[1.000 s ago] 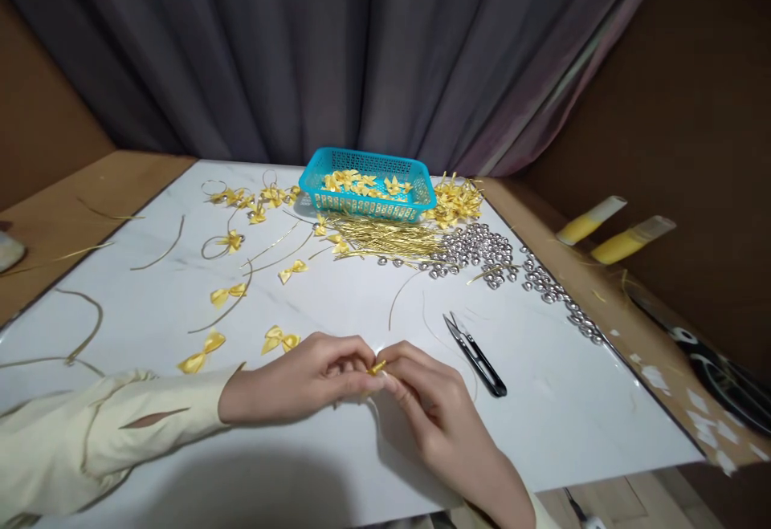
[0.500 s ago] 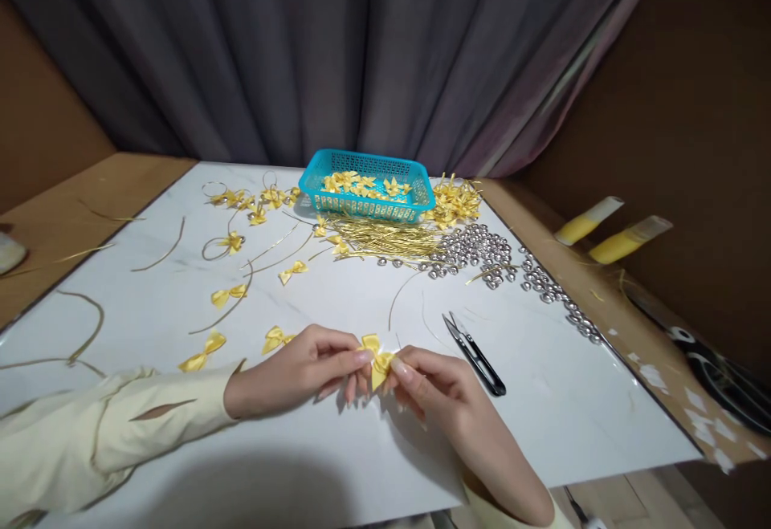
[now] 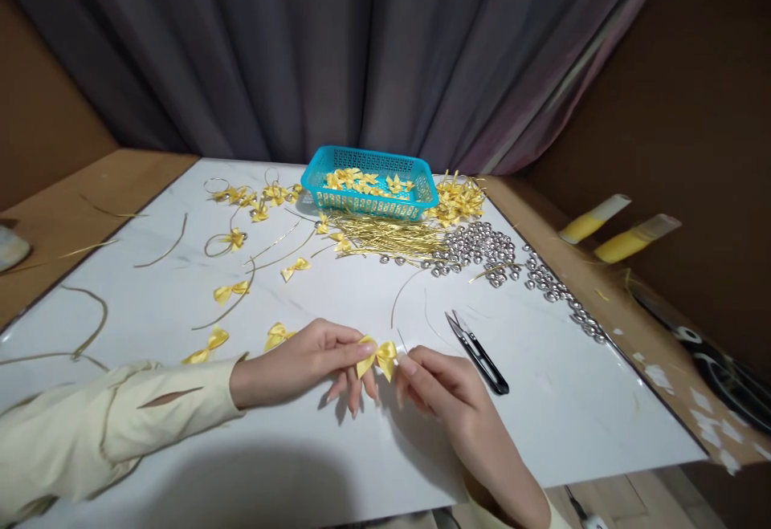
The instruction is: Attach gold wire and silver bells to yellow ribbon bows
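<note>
My left hand [image 3: 319, 360] pinches one loop of a yellow satin bow [image 3: 378, 358] between thumb and forefinger, its other fingers hanging loosely below. Close to the bow's right side, my right hand [image 3: 442, 388] has thumb and forefinger pressed together. A thin needle-like piece [image 3: 401, 341] sticks up from those fingertips; its lower end is hidden. Several more yellow bows [image 3: 278, 335] lie left of and beyond my left hand. Black thread snips [image 3: 479, 352] rest on the table just beyond my right hand, blades pointing away.
A blue basket [image 3: 373, 206] with yellow bows stands at the back. Around it lie a pile of ribbon pieces [image 3: 461, 198], gold cords [image 3: 389, 236] and silver beads [image 3: 482, 248]. Scissors [image 3: 716, 368] and two yellow-filled tubes [image 3: 638, 238] are at the right.
The bow has turned to lie more level, with both loops showing. My right fingers have come off it and moved slightly right; my left hand keeps its hold.
</note>
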`<state>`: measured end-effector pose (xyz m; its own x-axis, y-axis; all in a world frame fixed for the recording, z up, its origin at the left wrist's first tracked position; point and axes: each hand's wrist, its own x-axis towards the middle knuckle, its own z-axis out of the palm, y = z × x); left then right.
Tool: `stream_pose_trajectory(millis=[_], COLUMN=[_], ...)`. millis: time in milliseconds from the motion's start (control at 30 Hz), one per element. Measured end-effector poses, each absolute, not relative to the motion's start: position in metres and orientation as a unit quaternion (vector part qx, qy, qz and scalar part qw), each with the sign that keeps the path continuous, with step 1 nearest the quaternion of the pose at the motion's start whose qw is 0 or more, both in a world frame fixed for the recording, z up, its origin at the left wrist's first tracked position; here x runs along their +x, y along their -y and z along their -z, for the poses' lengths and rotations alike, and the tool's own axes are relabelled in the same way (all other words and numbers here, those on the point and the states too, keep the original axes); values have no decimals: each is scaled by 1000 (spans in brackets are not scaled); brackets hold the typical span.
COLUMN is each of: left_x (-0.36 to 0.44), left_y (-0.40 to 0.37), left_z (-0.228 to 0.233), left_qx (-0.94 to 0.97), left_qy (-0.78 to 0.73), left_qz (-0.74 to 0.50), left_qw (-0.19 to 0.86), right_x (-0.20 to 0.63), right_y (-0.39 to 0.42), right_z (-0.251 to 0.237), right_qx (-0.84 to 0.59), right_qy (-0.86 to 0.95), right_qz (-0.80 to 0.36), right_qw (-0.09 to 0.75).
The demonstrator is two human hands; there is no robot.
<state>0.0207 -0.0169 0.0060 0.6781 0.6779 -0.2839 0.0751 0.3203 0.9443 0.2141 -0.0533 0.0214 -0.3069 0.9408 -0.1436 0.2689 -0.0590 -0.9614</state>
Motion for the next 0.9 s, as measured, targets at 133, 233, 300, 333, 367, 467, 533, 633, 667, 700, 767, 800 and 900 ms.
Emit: stream_pose_trajectory(millis=[133,233,300,333,367,467,533,633,667,700,767,800,900], left_x=[22,22,22,22,21,21,21,21,22,22,22,22,22], left_y=[15,16,16,17,17,17,17,17,17,17,17,17,17], left_z=[-4,-2,-1,-1,-1,-2,-2,-2,-2,-1,-1,-2,-3], left_qx=[531,518,519,523,528,547,557,565,567,569,574,575,577], left_qy=[-373,-379,-377,-374,-372,-371,-372,-373,-373,-374,-378,-381,-388], left_qz=[-228,-242,-243,-242,-241,-232,-227,-223,-223,-223,-223,-222,-220], left_qw=[726,727,728,727,724,714,707,702,700,697,691,689,684], right_x=[214,213,213,213,213,212,212,212,212,212,212,211,211], right_y=[55,55,55,56,55,55,55,55,55,55,56,56,56], right_z=[-19,-17,-16,-15,-15,-16,-16,-16,-16,-15,-15,-15,-16], right_qx=[-487,-468,-467,-469,-471,-469,-465,-471,-472,-473,-473,-473,-473], right_qy=[609,627,637,640,642,657,667,671,672,672,673,674,677], right_qz=[-559,-577,-576,-575,-573,-560,-550,-538,-536,-535,-535,-535,-532], right_qw=[281,235,211,202,195,186,190,196,196,195,192,191,187])
